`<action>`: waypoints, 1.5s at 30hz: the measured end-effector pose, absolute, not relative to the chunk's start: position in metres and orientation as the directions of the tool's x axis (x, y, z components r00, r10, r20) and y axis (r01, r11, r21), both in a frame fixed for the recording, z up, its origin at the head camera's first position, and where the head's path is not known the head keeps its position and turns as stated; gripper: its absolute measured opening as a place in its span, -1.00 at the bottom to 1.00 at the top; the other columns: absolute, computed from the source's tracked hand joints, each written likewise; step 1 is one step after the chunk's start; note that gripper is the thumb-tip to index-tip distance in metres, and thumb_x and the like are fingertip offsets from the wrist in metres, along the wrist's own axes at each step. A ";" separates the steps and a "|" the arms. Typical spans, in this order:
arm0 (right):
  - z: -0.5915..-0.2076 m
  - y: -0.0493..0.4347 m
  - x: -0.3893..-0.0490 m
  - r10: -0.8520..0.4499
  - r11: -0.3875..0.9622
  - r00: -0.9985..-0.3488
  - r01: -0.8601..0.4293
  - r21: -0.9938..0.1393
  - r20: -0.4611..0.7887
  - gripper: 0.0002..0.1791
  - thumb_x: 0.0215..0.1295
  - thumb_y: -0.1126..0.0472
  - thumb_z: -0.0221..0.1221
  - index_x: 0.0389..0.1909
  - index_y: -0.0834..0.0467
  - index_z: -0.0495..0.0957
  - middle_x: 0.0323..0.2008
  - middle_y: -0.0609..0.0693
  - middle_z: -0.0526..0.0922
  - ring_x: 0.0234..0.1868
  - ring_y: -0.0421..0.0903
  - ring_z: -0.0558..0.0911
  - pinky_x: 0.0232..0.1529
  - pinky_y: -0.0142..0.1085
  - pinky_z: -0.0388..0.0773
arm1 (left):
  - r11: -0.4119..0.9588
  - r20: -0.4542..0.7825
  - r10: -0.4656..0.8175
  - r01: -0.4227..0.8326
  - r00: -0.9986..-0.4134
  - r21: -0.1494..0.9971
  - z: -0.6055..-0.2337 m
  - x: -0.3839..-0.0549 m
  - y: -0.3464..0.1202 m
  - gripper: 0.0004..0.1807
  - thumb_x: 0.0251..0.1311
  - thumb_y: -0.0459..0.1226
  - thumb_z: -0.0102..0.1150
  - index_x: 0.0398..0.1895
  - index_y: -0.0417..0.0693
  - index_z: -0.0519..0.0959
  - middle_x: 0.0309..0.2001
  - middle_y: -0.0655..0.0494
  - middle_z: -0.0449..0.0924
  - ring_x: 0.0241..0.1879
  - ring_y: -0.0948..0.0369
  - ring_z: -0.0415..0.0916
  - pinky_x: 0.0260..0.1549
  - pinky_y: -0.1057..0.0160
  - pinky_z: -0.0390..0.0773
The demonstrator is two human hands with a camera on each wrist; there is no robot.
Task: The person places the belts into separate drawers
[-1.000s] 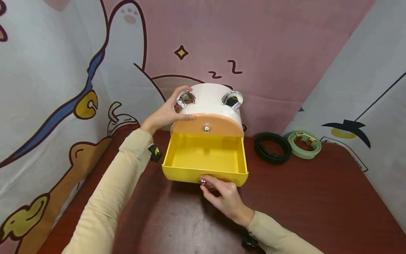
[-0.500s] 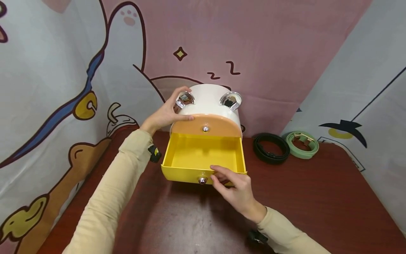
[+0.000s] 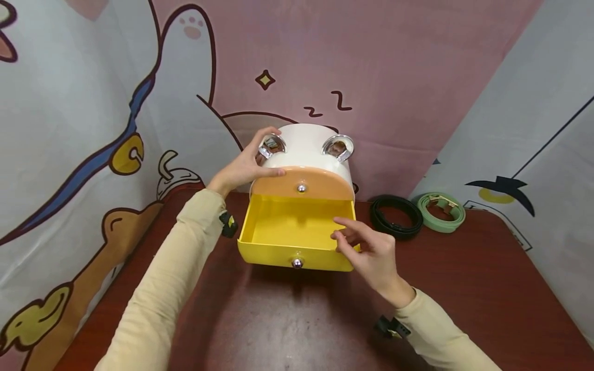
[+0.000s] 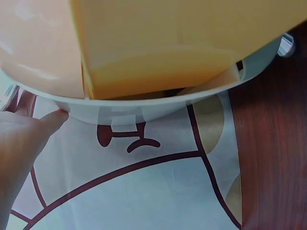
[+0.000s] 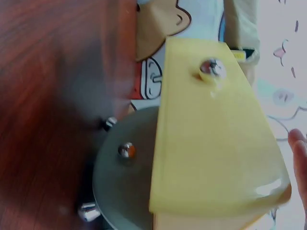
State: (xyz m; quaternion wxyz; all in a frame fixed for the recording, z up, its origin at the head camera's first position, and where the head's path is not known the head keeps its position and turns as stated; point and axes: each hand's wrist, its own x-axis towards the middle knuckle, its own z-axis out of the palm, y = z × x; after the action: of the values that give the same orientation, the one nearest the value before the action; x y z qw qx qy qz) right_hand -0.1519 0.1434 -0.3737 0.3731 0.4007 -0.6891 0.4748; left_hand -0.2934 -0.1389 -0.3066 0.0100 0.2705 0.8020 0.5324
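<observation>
A white drawer box (image 3: 306, 147) with two shiny eye-shaped ornaments on top stands against the back wall. Its yellow middle drawer (image 3: 264, 255) is pulled out, with nothing inside and a chrome knob (image 3: 297, 263) on the front. Above it, the orange top drawer (image 3: 276, 186) is pushed in. My left hand (image 3: 241, 167) grips the box's upper left corner around one ornament, thumb along the orange front's edge. In the air by the yellow drawer's right front corner, my right hand (image 3: 373, 255) has loosely bent fingers and holds nothing. A grey-green lower front (image 5: 136, 177) shows in the right wrist view.
Right of the box, a coiled black belt (image 3: 379, 221) and a coiled green belt (image 3: 457, 219) lie on the dark red-brown table (image 3: 464, 288). Printed cloth (image 3: 394, 67) hangs close behind the box and at both sides.
My right hand has let go of the yellow drawer's knob and moved right and upward, over the drawer's right front corner. My left hand and the drawer have stayed in place.
</observation>
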 end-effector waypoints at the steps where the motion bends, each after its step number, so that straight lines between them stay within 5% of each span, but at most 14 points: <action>1: -0.373 0.147 -0.154 -0.203 0.221 -0.418 -0.900 -0.375 0.886 -0.72 0.26 0.25 0.28 -0.15 0.41 0.61 -0.51 0.11 0.68 -0.65 -0.16 0.61 -0.55 -0.45 0.54 | 0.281 0.274 0.445 0.424 -0.853 0.861 -0.307 -0.294 -0.139 -0.06 0.00 -0.24 0.48 0.40 0.25 0.11 0.37 0.22 0.08 0.22 0.15 0.16 0.20 -0.01 0.21; 9: -0.370 0.167 -0.161 -0.184 0.256 -0.558 -0.822 -0.509 0.809 -0.53 -0.07 0.68 0.28 -0.07 0.35 0.60 -0.46 0.14 0.69 -0.63 -0.18 0.60 -0.54 -0.46 0.54 | 0.273 0.278 0.440 0.422 -0.854 0.864 -0.309 -0.295 -0.139 -0.07 0.01 -0.24 0.47 0.40 0.26 0.11 0.40 0.26 0.05 0.29 0.14 0.10 0.25 -0.07 0.12; 21: -0.375 0.181 -0.167 -0.134 0.336 -0.625 -0.759 -0.558 0.769 -0.56 -0.05 0.71 0.25 -0.08 0.41 0.60 -0.43 0.21 0.69 -0.56 -0.16 0.63 -0.41 -0.50 0.54 | 0.251 0.284 0.446 0.423 -0.849 0.871 -0.309 -0.295 -0.141 -0.08 0.03 -0.26 0.45 0.40 0.26 0.12 0.41 0.26 0.02 0.39 0.11 -0.01 0.32 -0.08 -0.03; 32: -0.394 0.202 -0.176 -0.102 0.377 -0.708 -0.677 -0.632 0.699 -0.64 0.07 0.68 0.20 -0.06 0.44 0.58 -0.41 0.26 0.68 -0.60 -0.29 0.59 -0.47 -0.48 0.54 | 0.265 0.279 0.443 0.422 -0.852 0.867 -0.308 -0.295 -0.140 -0.08 0.02 -0.25 0.46 0.40 0.29 0.12 0.42 0.28 0.01 0.36 0.08 0.02 0.30 -0.05 0.05; 40: -0.391 0.213 -0.170 -0.062 0.447 -0.774 -0.585 -0.676 0.630 -0.71 0.16 0.61 0.19 -0.07 0.45 0.57 -0.38 0.27 0.68 -0.61 -0.06 0.61 -0.50 -0.51 0.51 | 0.278 0.266 0.440 0.412 -0.858 0.868 -0.308 -0.294 -0.140 -0.07 0.01 -0.22 0.47 0.40 0.32 0.12 0.42 0.25 0.00 0.26 0.11 0.12 0.24 -0.03 0.14; 45: -0.397 0.225 -0.172 -0.022 0.481 -0.792 -0.543 -0.688 0.610 -0.73 0.19 0.56 0.19 -0.07 0.41 0.59 -0.36 0.27 0.68 -0.60 -0.12 0.61 -0.52 -0.52 0.49 | 0.283 0.257 0.432 0.400 -0.864 0.872 -0.307 -0.293 -0.140 -0.08 0.01 -0.21 0.48 0.38 0.40 0.13 0.42 0.23 0.01 0.20 0.09 0.17 0.20 -0.02 0.20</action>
State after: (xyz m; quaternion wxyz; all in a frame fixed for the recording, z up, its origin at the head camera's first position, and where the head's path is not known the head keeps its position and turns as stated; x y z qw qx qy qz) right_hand -0.1724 0.2249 -0.3967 0.2719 0.1733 -0.8165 0.4790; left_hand -0.2925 -0.1403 -0.3075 0.0148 0.2601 0.8007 0.5396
